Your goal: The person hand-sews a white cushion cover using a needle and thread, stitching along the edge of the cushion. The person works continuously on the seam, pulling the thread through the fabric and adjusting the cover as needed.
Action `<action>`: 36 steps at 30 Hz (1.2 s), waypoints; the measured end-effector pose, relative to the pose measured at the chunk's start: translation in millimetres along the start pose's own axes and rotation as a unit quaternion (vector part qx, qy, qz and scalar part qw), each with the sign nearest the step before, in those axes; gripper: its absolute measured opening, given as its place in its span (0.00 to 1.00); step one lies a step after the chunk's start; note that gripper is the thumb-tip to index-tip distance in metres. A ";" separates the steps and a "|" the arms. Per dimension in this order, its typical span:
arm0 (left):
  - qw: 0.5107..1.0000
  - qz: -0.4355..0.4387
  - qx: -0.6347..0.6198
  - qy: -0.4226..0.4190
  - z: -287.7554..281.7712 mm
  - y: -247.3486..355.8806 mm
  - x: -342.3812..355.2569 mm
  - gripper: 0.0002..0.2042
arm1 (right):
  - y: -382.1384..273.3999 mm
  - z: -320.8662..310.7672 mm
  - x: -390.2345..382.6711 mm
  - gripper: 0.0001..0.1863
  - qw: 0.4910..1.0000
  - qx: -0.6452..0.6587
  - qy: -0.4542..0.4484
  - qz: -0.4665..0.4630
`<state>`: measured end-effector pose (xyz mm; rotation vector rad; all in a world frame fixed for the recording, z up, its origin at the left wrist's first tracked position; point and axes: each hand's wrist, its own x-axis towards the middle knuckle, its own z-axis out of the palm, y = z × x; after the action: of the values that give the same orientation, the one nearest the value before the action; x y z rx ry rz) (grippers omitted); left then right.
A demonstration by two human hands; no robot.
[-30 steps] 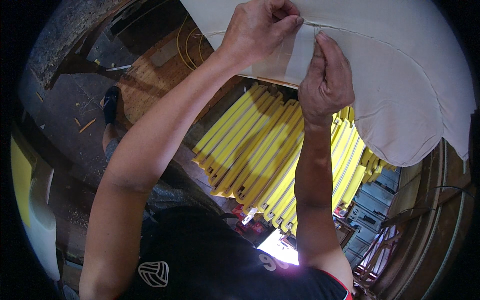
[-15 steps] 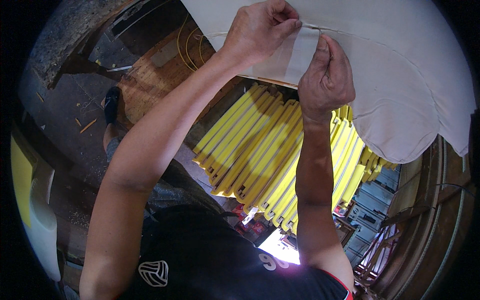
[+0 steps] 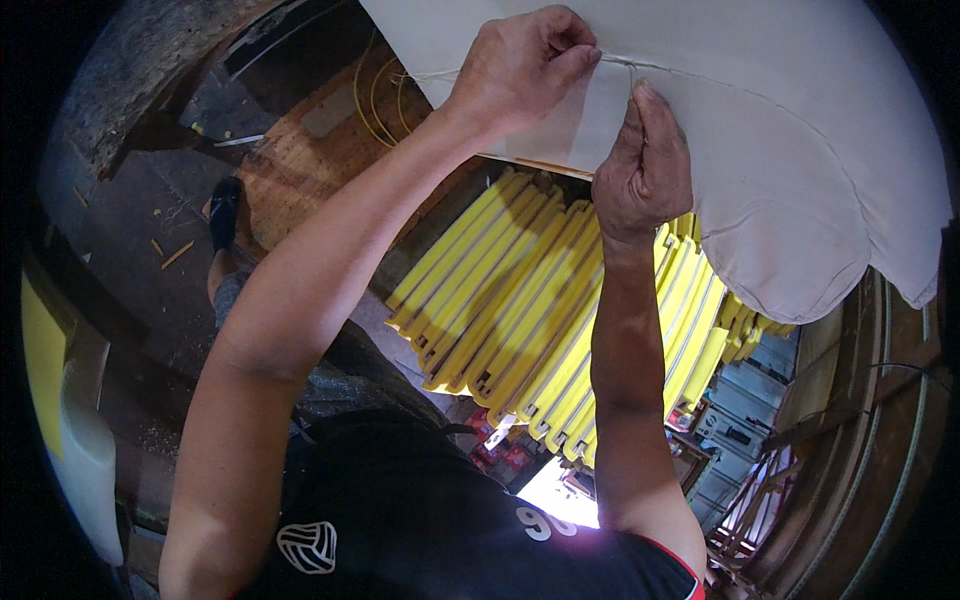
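A large pale fabric-covered panel [image 3: 780,150] fills the top right, with a curved line running across it and loose, rounded fabric at its lower right edge. My left hand [image 3: 525,70] is closed in a pinch on a thin, light cord [image 3: 618,61] lying along that line. The cord shows again left of my wrist, past the panel's edge. Just below and to the right, my right hand [image 3: 645,160] pinches a short strand that rises from its fingertips to the cord. The strand's end is hidden in the fingers.
Beneath the panel stands a row of yellow padded slabs [image 3: 500,300]. A wooden board [image 3: 320,150] and coiled yellow cable [image 3: 375,95] lie at upper left, near another person's foot [image 3: 226,210]. Brown beams [image 3: 850,420] stand at right.
My right hand has moved slightly down and left, drawing the strand a little longer. My left hand stays nearly in place, and the loose fabric at right has shifted slightly.
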<state>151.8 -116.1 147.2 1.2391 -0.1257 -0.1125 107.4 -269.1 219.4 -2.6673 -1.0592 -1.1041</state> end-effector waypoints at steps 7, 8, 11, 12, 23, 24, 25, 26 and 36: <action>0.999 0.026 0.004 0.018 2.0 -3.3 0.7 0.09 | 0.7 -0.9 3.8 0.14 0.999 -0.017 -0.025 -0.023; 0.999 0.037 0.002 0.023 2.4 -4.7 0.8 0.09 | 1.3 -0.6 3.7 0.14 0.999 -0.019 -0.027 -0.028; 0.999 0.040 -0.006 0.015 -1.1 1.9 -4.1 0.09 | 1.7 0.4 2.1 0.13 0.999 -0.024 -0.023 -0.028; 0.999 0.035 -0.010 0.008 -2.3 5.0 -5.8 0.09 | 1.0 1.0 1.6 0.12 0.999 -0.026 -0.020 -0.020; 1.000 -0.001 0.006 -0.006 -2.7 3.4 -0.7 0.09 | -8.8 0.7 6.6 0.08 0.997 -0.063 0.002 0.053; 1.000 0.003 0.005 -0.007 -2.8 3.3 -0.4 0.09 | -8.0 1.2 6.8 0.08 0.997 -0.057 -0.005 0.048; 1.000 0.002 0.004 -0.007 -2.8 2.9 -0.2 0.09 | -6.5 2.4 6.6 0.08 0.998 -0.052 -0.011 0.044; 1.000 0.001 0.004 -0.006 -2.6 2.5 0.2 0.09 | -5.9 2.9 6.3 0.08 0.998 -0.046 -0.018 0.040; 1.000 0.002 -0.006 -0.012 -1.9 -1.1 0.9 0.09 | -17.6 3.2 16.4 0.06 0.990 -0.030 -0.026 0.132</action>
<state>153.0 -114.8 145.6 1.2249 -0.1485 -0.1243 106.7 -245.3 224.3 -2.7932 -0.6622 -1.0349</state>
